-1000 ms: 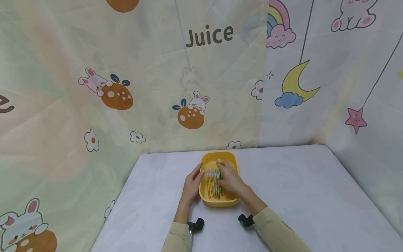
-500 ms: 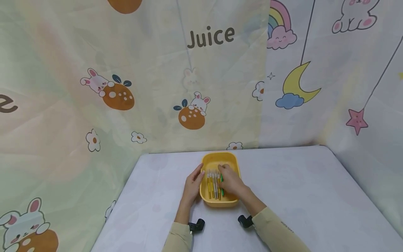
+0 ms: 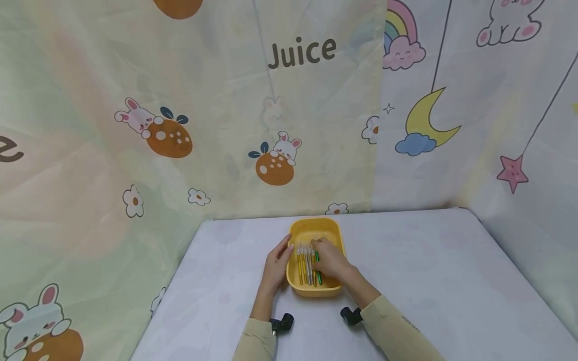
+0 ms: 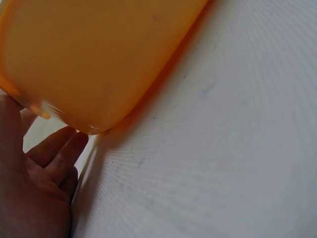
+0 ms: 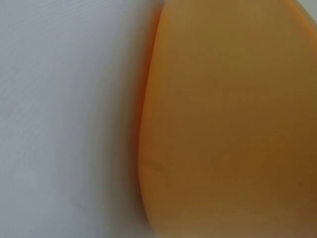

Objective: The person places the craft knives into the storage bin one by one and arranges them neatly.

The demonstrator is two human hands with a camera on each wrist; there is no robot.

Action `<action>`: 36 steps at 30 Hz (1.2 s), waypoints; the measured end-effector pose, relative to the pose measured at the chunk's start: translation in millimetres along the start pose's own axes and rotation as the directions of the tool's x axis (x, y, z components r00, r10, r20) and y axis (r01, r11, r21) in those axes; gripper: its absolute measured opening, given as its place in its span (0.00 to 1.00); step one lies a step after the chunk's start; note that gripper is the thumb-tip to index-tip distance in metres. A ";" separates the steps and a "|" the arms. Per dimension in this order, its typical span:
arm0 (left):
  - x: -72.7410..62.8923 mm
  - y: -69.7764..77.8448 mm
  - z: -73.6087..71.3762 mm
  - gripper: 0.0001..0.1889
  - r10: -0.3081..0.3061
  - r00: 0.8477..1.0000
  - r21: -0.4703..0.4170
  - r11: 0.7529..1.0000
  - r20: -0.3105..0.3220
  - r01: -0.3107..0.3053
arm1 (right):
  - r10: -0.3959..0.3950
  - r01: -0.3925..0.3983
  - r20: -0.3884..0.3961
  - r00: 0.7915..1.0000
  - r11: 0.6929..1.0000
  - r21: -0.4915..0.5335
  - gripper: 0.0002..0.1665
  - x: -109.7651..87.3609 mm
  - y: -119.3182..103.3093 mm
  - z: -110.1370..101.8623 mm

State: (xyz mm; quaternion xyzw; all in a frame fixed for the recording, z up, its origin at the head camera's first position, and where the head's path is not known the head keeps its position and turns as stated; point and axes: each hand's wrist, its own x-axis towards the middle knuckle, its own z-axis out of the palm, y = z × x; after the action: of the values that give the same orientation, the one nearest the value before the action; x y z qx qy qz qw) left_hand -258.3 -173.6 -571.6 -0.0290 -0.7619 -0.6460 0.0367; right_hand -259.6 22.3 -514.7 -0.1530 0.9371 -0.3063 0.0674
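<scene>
In the head view a yellow tray [image 3: 314,225] stands on the white table, holding a row of slim pens [image 3: 304,268] with yellow and silvery barrels and pale upper ends. My left hand [image 3: 274,265] rests along the tray's left side, thumb at the rim; the left wrist view shows fingers [image 4: 54,148] against its outer wall. My right hand [image 3: 331,259] reaches over the right wall, with bent fingers around a slim green pen [image 3: 319,277] at the row's right end. That hand covers part of the pen, and the right wrist view shows only the tray's outer wall [image 5: 228,119].
The white table [image 3: 406,260] extends around the tray. Behind it hangs a printed cloth [image 3: 217,115] with rabbits, a moon and a star. Black wrist cameras [image 3: 282,323] sit at both cuffs.
My right hand has come slightly down and right with the green pen, which now lies lower beside the row. The left hand stays at the tray's side.
</scene>
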 end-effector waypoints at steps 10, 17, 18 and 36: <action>-0.3 0.4 0.3 0.23 0.009 1.000 0.003 1.000 -0.001 -0.009 | 0.007 -0.008 0.052 0.999 1.000 0.012 0.43 1.6 -0.6 -3.2; -0.1 0.3 0.1 0.23 0.018 1.000 0.002 1.000 0.000 -0.018 | 0.026 -0.027 0.072 0.997 0.999 0.019 0.42 1.7 -0.7 -1.8; -0.1 0.4 0.1 0.23 0.017 1.000 0.000 1.000 0.000 -0.017 | 0.027 -0.028 0.074 0.997 0.999 0.021 0.42 1.7 -0.6 -1.7; -0.2 -0.5 -1.1 0.24 0.028 1.000 -0.002 1.000 0.010 -0.027 | 0.028 -0.029 0.080 0.996 1.000 0.005 0.44 0.9 -0.8 -1.5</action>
State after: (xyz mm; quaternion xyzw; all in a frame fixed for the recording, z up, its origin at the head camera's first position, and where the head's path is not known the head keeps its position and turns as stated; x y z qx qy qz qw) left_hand -258.2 -174.7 -571.9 -0.0428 -0.7609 -0.6461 0.0416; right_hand -260.6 22.2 -513.0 -0.1514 0.9349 -0.3018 0.1096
